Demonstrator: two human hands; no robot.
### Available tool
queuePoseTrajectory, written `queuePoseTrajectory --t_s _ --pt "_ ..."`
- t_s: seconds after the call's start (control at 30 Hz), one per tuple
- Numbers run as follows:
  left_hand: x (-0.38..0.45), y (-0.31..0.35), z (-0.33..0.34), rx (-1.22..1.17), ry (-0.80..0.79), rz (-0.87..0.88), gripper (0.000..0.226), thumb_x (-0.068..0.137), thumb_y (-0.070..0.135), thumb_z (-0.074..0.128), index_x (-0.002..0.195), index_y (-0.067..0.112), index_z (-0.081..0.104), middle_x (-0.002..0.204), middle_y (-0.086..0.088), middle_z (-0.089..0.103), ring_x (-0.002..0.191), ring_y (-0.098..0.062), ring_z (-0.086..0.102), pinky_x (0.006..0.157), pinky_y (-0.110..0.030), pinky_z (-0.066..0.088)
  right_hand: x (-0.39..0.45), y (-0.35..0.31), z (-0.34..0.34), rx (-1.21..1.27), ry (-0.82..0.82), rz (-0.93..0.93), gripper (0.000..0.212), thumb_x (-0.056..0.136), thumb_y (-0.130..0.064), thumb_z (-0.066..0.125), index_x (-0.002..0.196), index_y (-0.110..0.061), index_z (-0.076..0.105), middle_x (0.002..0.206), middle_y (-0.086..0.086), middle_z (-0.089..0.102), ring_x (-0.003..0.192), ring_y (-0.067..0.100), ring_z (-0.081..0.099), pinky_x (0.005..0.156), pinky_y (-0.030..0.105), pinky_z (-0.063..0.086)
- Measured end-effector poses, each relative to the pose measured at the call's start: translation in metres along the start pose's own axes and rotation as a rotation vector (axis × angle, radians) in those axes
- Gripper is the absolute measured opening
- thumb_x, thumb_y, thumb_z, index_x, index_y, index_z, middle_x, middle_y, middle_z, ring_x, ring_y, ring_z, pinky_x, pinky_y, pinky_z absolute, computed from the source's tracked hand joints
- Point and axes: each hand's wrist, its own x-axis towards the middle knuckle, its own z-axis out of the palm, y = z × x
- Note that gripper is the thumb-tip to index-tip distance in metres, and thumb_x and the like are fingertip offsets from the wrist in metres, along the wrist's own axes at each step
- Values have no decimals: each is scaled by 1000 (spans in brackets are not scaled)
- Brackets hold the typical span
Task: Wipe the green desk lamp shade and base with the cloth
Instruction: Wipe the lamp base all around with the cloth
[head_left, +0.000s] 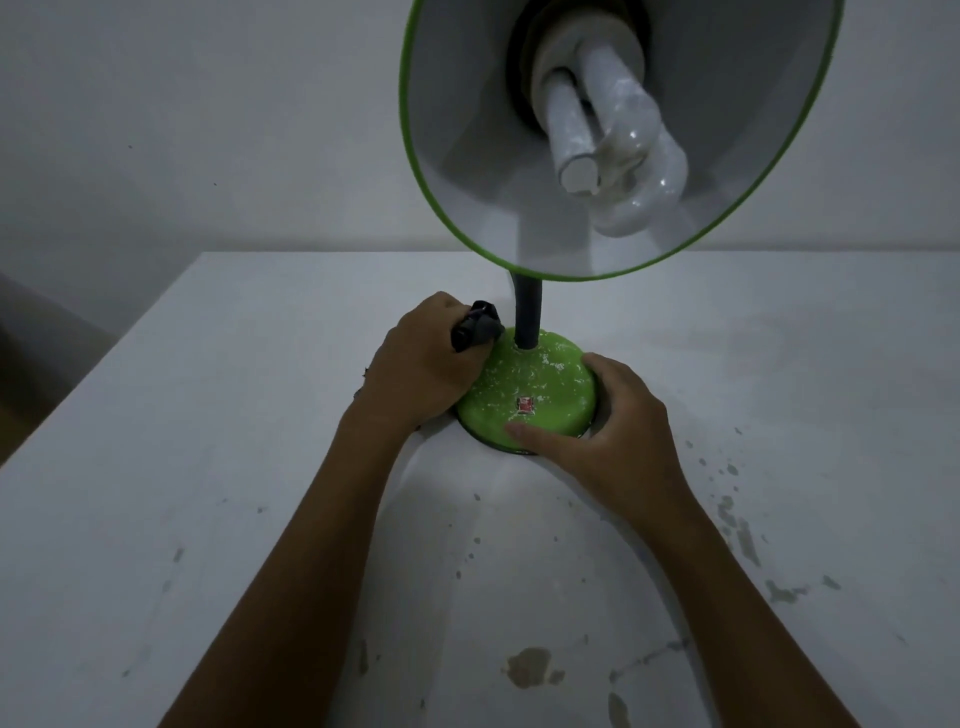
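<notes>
The big white desk has grey chips and stains. My green desk lamp stands near its middle, by a plain white wall. The wide green-rimmed shade hangs high at 12 o'clock with a white bulb inside. The round green base is speckled with white bits. My right hand grips its edge at 3 o'clock. My left hand squeezes the small dark cloth at 10 o'clock, touching the base, nearest the dirty top.
</notes>
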Motion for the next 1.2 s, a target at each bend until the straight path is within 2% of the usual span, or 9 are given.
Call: queuePoseTrajectory --t_s 0.2,0.3,0.37,0.5,0.63,0.77,0.9,1.1,1.2 --pt "-19 1 -9 -273 -111 -81 15 85 22 70 96 12 66 93 -2 64 86 -19 59 71 -25 44 1 1 -1 -15 -14 -7 90 50 -77 78 123 -27 58 114 -13 62 105 11 60 87 39 55" --pt "-31 0 -16 -378 -199 -145 24 78 31 65 96 14 67 91 -3 66 84 -18 59 71 -26 44 1 0 -3 -12 -36 -11 90 51 -78 76 122 -26 58 114 -11 63 104 12 60 87 39 55" --pt "-35 0 -19 -345 -189 -144 13 86 28 65 89 16 63 84 0 60 78 -14 56 66 -25 40 -1 -3 -6 10 -56 -25 85 50 -76 78 115 -26 60 108 -11 64 98 11 61 83 36 55" --pt "-28 3 -16 -121 68 -39 16 99 31 53 87 21 51 87 3 48 74 -3 48 62 -14 33 -4 -8 -15 64 -112 -48 75 47 -67 87 104 -26 60 97 -9 64 90 11 61 75 28 53" --pt "-30 3 0 -111 -13 -81 28 98 39 52 86 14 55 90 -3 51 77 -12 51 63 -16 34 -6 -7 -18 70 -105 -40 82 53 -45 93 121 -13 61 97 -15 58 90 8 55 78 7 44" --pt "-41 3 -2 -331 -41 -159 20 93 30 63 93 10 62 94 -9 59 82 -17 56 71 -26 42 -5 -10 -18 65 -114 -52 73 54 -50 91 112 -18 61 97 -13 60 89 7 57 77 14 49" --pt "-52 4 -7 -407 -97 -172 16 93 26 63 95 10 64 91 -8 62 77 -11 54 68 -22 40 -4 -10 -18 54 -120 -51 66 54 -58 88 103 -24 60 97 -9 65 89 9 61 76 28 54" --pt "-56 2 -7 -302 54 -188 12 96 25 58 92 13 59 86 1 58 75 -4 53 61 -5 37 -4 -8 -15 38 -119 -29 74 54 -62 87 110 -23 61 103 -8 66 96 11 62 82 33 55" --pt "-57 3 -5 -204 108 -241 14 95 23 57 85 14 56 79 1 54 69 -3 50 56 -8 36 -4 -5 -13 25 -120 -25 88 52 -67 85 122 -20 59 116 -5 66 109 14 61 92 42 54"
